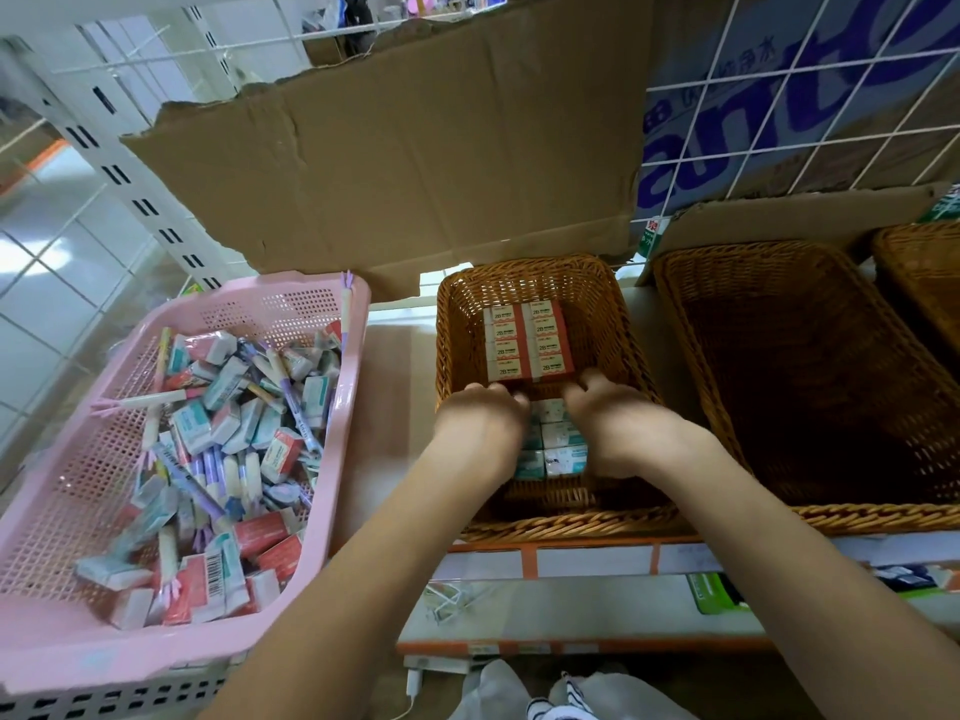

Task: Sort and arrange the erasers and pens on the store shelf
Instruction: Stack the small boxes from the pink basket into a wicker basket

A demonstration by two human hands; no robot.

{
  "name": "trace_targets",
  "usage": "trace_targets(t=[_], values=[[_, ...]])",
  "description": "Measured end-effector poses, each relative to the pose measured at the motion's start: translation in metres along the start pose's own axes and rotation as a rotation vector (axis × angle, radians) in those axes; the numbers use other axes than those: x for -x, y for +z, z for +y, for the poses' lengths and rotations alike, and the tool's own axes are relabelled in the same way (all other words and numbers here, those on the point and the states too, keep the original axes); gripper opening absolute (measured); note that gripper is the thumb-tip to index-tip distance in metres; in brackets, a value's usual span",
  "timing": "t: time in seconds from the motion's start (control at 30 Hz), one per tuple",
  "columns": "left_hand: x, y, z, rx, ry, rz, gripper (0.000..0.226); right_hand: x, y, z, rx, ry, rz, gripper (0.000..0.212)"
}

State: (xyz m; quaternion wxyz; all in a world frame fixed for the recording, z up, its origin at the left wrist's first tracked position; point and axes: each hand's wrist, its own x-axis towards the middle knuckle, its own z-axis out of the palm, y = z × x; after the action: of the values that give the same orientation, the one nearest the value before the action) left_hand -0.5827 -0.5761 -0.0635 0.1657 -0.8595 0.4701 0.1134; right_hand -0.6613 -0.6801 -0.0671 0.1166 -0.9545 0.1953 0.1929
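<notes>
Erasers (560, 445): likely light, stiff, slick-sleeved; block lay cupped between left hand (480, 426) and right hand (615, 426), fingers (597, 381) curled round its far end, best squeezed sidewise.

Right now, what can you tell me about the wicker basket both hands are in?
The wicker basket is brown, woven, rectangular, standing on the shelf beside a pink crate. Red 2B erasers fill two neat rows at its back; teal-and-white ones sit nearer, between the left hand and right hand, which reach inside.
</notes>
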Motion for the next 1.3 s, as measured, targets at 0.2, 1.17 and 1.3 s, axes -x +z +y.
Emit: trace_targets(t=[0.2, 1.17, 1.3], values=[[0.0032, 0.0013, -0.0038, 0.095, 0.036, -0.025, 0.051, 0.0037, 0.0007, 0.0032, 0.005, -0.020, 0.015, 0.059], [-0.0030, 0.0004, -0.0039, 0.143, -0.014, 0.006, 0.048, -0.0042, 0.0012, 0.0024, -0.035, 0.018, 0.041, 0.064], [-0.0008, 0.0016, -0.0038, 0.156, -0.013, 0.018, 0.047, -0.0032, 0.0025, 0.0026, -0.025, 0.003, 0.045, 0.066]])
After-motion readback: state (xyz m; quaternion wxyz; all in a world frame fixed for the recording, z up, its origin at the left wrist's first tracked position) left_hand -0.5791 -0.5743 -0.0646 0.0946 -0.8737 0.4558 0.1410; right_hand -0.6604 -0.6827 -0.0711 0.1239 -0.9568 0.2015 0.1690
